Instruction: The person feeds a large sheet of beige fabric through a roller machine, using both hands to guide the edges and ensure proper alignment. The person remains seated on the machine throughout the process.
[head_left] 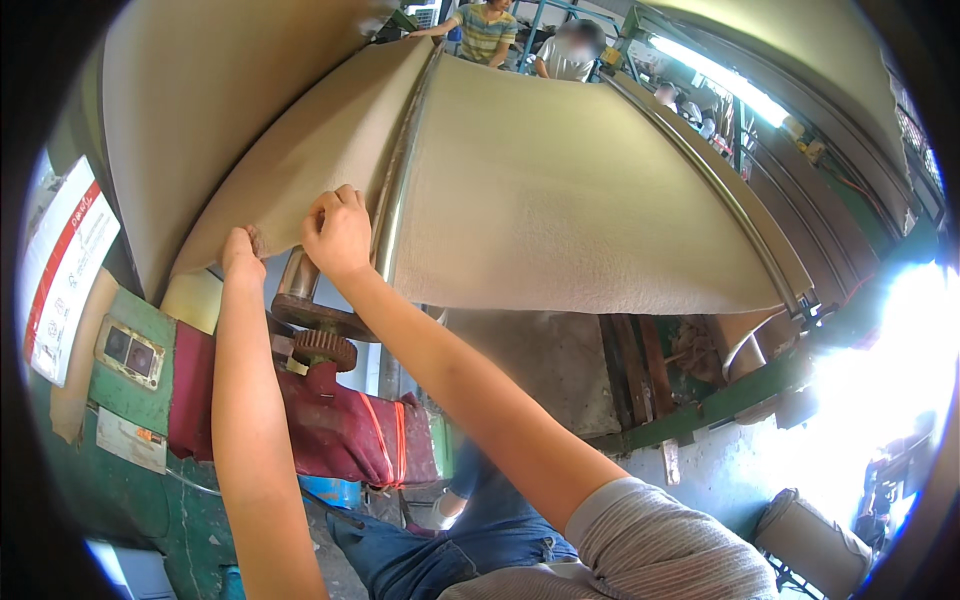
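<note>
A wide sheet of beige fabric (570,190) runs over a shiny metal roller (402,165) and stretches away from me. My left hand (243,252) is closed on the near edge of this fabric, with a bit bunched at its fingertips. Beside it, nearer the roller, my right hand (338,230) is also closed at the fabric's edge, fingers curled and knuckles up. What lies inside its fingers is partly hidden. Just below my right hand are a metal shaft end (298,275) with a flange and a toothed gear (325,349).
Maroon cloth (340,425) tied with orange bands wraps the machine part by my forearms. A green housing with a switch box (131,353) stands left. A second roller (700,160) supports the fabric at right. Two people (487,35) stand at the far end; another is farther right.
</note>
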